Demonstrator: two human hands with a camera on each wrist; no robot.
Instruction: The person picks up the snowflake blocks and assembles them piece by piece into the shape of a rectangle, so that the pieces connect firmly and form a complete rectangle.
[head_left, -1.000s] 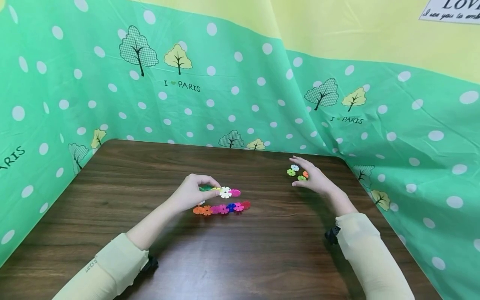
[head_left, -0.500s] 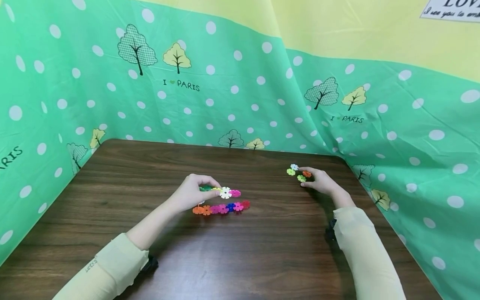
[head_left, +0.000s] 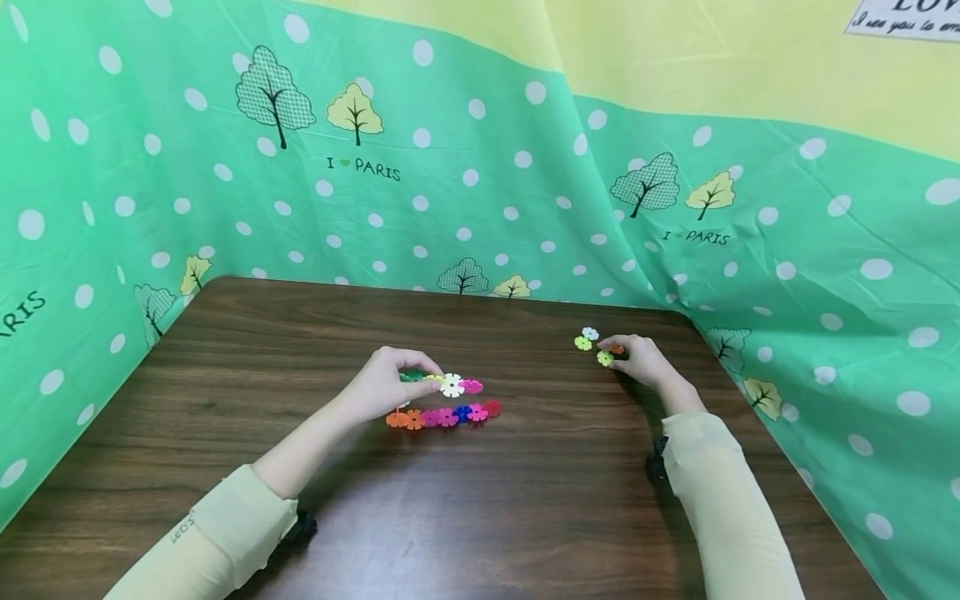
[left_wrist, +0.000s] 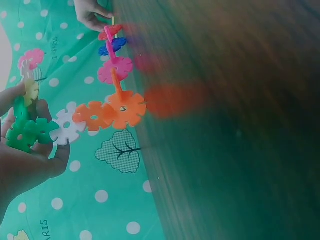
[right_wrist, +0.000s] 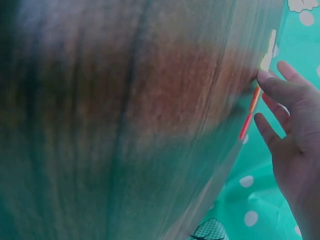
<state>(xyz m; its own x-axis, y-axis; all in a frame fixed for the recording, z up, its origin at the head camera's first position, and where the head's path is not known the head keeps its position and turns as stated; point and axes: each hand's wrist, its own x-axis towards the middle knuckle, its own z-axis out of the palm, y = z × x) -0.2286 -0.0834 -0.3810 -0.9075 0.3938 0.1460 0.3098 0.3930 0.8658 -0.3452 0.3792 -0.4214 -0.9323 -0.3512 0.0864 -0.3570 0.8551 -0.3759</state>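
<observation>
My left hand [head_left: 386, 385] pinches a bent chain of interlocked plastic flower pieces. Its held stretch runs through green and yellow to a white piece [head_left: 452, 385] and a pink end [head_left: 471, 387]. The other stretch, with orange, pink, blue and red pieces [head_left: 447, 417], lies nearer me. In the left wrist view, fingers curl round the green pieces [left_wrist: 22, 135]. At the table's far right, my right hand [head_left: 643, 363] has its fingers over an orange flower piece [head_left: 618, 349], thumb beside a lime-green one [head_left: 604, 358]. Its fingertips are apart; contact is unclear.
A white flower piece [head_left: 591, 333] and another lime-green piece [head_left: 582, 343] lie just left of my right hand. Green dotted cloth [head_left: 487, 192] hangs behind and beside the brown wooden table [head_left: 525, 500].
My right hand has come down onto the loose flower pieces, its fingers drawing closer together over the orange one. The left hand and the chain have stayed in place.
</observation>
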